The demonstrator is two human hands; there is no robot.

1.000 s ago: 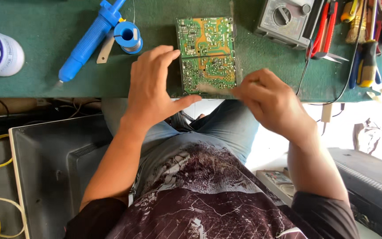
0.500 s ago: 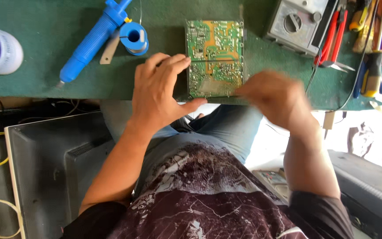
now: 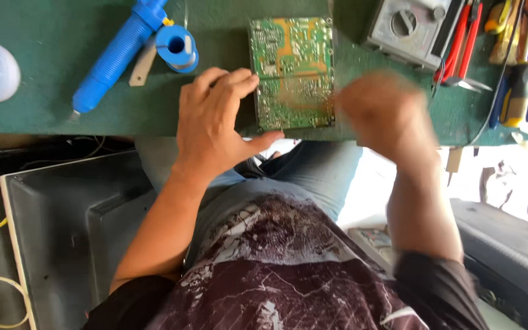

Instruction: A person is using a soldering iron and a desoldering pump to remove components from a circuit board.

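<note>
Right hand [image 3: 386, 113] lifted, blurred, circuit board [image 3: 293, 73] beside left hand [image 3: 215, 125]

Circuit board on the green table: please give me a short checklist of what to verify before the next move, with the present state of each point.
1. Circuit board lies flat on the green table, solder side up: ok.
2. Left hand steadies the board's left edge and near corner: ok.
3. Right hand is sharp enough to see what it holds: cannot tell, blurred.
4. Board fully on the table: not ok, it sits at the near edge.
5. Blue desoldering pump and solder spool lie left of the board: ok.
</note>
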